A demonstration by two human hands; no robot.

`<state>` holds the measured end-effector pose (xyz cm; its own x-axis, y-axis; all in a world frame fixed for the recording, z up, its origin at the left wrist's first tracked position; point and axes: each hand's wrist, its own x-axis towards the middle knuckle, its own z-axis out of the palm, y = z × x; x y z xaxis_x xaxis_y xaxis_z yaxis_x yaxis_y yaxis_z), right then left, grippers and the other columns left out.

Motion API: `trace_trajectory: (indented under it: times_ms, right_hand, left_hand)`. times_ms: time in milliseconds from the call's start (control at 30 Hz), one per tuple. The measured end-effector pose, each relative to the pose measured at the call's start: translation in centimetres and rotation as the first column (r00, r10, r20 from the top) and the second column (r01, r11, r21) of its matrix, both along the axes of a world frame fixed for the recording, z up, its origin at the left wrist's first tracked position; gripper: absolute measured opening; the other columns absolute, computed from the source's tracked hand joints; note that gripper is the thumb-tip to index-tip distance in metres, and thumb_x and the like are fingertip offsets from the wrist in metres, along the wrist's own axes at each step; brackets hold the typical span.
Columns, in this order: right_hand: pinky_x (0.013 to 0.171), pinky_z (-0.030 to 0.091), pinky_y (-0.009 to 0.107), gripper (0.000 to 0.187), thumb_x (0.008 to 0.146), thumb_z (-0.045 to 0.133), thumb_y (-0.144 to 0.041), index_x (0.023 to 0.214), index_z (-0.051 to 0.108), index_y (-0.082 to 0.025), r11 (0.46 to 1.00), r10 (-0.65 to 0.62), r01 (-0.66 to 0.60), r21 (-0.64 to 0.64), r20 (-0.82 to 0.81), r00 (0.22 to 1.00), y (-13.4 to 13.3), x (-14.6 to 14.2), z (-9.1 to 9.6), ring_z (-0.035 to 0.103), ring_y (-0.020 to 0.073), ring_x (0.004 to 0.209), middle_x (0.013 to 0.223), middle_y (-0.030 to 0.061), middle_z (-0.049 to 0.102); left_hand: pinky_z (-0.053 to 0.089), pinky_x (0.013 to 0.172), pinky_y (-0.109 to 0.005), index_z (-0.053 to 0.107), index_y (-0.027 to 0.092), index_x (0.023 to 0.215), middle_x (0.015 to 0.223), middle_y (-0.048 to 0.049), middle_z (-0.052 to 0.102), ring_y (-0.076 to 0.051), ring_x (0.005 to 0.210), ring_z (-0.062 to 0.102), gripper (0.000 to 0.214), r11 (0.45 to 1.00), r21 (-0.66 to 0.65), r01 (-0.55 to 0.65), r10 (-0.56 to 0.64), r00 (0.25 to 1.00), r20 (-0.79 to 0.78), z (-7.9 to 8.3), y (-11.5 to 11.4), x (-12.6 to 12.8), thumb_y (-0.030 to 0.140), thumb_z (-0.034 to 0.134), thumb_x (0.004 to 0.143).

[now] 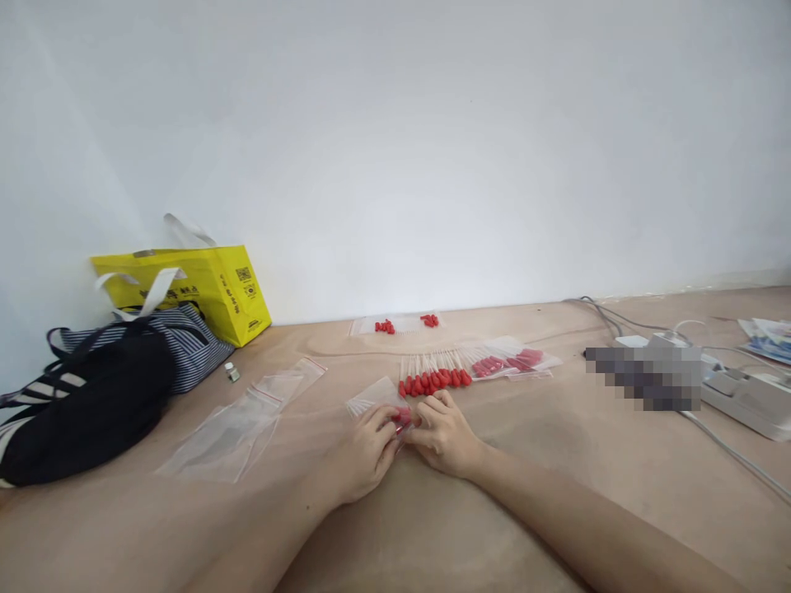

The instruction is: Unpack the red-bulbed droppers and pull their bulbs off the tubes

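My left hand [367, 451] and my right hand [446, 435] meet over a small clear zip bag [374, 397] lying on the tan surface. Both pinch the bag's near end, where red-tipped white sticks [403, 415] show inside it. Just beyond my fingers lies a loose row of red-tipped sticks [432, 375], red ends toward me. Right of that row lie filled clear bags [516, 360] of the same sticks. Further back lies one more bag [404, 324] with red pieces in it.
Empty clear zip bags [247, 420] lie spread at the left. A black and striped bag [92, 387] and a yellow paper bag [210, 288] stand against the white wall. Right side: cables [618, 317], a blurred patch, a grey power strip [745, 399] and papers [769, 338].
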<state>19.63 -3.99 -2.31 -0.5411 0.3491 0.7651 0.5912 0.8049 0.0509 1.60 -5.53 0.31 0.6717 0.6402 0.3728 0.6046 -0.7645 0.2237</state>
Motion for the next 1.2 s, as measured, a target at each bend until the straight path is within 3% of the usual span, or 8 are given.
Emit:
trace_trajectory:
  times_ms: [100,233,300,400,600,800,1033,1200]
  right_hand:
    - [0.068,0.024,0.03,0.016,0.07,0.058,-0.034,0.071,0.057,-0.018,0.968,-0.099,0.084,-0.236,-0.052,0.994,-0.5,0.1,0.4,0.042,0.0134,0.069,0.07,0.0007,0.053]
    - [0.068,0.024,0.03,0.037,0.074,0.049,-0.051,0.059,0.054,-0.018,0.749,-0.305,0.195,-0.634,-0.068,0.95,-1.2,-0.6,1.3,0.047,0.0131,0.067,0.062,-0.0018,0.056]
    - [0.068,0.023,0.031,0.045,0.078,0.041,-0.054,0.054,0.054,-0.019,0.64,-0.345,0.215,-0.737,-0.027,0.938,-1.4,-1.4,1.6,0.049,0.0132,0.065,0.059,-0.0025,0.057]
    - [0.069,0.024,0.032,0.045,0.082,0.036,-0.051,0.056,0.056,-0.02,0.56,-0.353,0.237,-0.793,0.03,0.935,-1.4,-2.5,1.6,0.051,0.0146,0.066,0.061,-0.0019,0.06]
    - [0.074,0.024,0.034,0.034,0.086,0.035,-0.032,0.066,0.061,-0.023,0.499,-0.358,0.229,-0.836,0.042,0.933,-1.0,-3.3,1.2,0.055,0.016,0.074,0.072,-0.0012,0.065]
    - [0.076,0.022,0.033,0.03,0.082,0.038,-0.027,0.061,0.059,-0.021,0.461,-0.369,0.193,-0.866,0.011,0.93,-0.9,-3.4,1.2,0.055,0.0139,0.071,0.068,-0.0028,0.065]
    - [0.073,0.022,0.03,0.029,0.078,0.039,-0.023,0.054,0.052,-0.016,0.485,-0.351,0.129,-0.865,-0.057,0.935,-0.7,-3.5,1.1,0.052,0.0103,0.065,0.062,-0.0045,0.06]
    - [0.074,0.021,0.029,0.026,0.075,0.042,-0.019,0.052,0.052,-0.016,0.512,-0.319,0.147,-0.846,-0.028,0.947,-1.2,-3.3,1.0,0.052,0.011,0.069,0.064,-0.0042,0.061]
  left_hand:
    - [0.041,0.089,-0.033,0.053,0.017,0.085,0.105,-0.0064,0.053,-0.016,0.101,0.048,0.021,0.999,-0.054,-0.001,0.005,0.998,0.066,-0.5,0.1,0.1,0.011,0.033,0.082]
    - [0.042,0.087,-0.034,0.054,0.017,0.088,0.104,-0.0077,0.054,-0.017,0.1,0.049,0.022,0.997,-0.068,-0.048,0.056,0.991,0.123,-0.9,0.2,0.4,0.014,0.033,0.082]
    - [0.041,0.088,-0.035,0.054,0.017,0.095,0.104,-0.0079,0.054,-0.017,0.1,0.049,0.024,0.996,-0.057,-0.066,0.074,0.986,0.148,-1.2,0.2,0.5,0.015,0.034,0.082]
    - [0.041,0.088,-0.036,0.054,0.016,0.095,0.104,-0.0086,0.055,-0.018,0.1,0.049,0.026,0.994,-0.049,-0.099,0.106,0.978,0.177,-1.6,0.3,0.7,0.014,0.032,0.082]
    - [0.043,0.082,-0.036,0.053,0.017,0.074,0.098,-0.0082,0.057,-0.018,0.094,0.052,0.024,0.985,-0.042,-0.17,0.175,0.965,0.195,-1.8,0.4,0.8,0.015,0.031,0.082]
    - [0.04,0.084,-0.043,0.053,0.016,0.081,0.096,-0.0095,0.059,-0.021,0.094,0.053,0.024,0.962,-0.008,-0.273,0.271,0.95,0.155,-2.7,0.4,1.1,0.013,0.029,0.079]
    - [0.034,0.088,-0.048,0.053,0.015,0.089,0.096,-0.0104,0.061,-0.022,0.094,0.054,0.029,0.929,-0.044,-0.368,0.371,0.92,0.129,-3.3,0.2,1.5,0.011,0.028,0.077]
    - [0.045,0.074,-0.037,0.052,0.015,0.087,0.084,-0.0087,0.062,-0.019,0.082,0.057,0.026,0.881,-0.146,-0.449,0.472,0.851,0.23,-2.7,0.6,0.6,0.014,0.028,0.076]
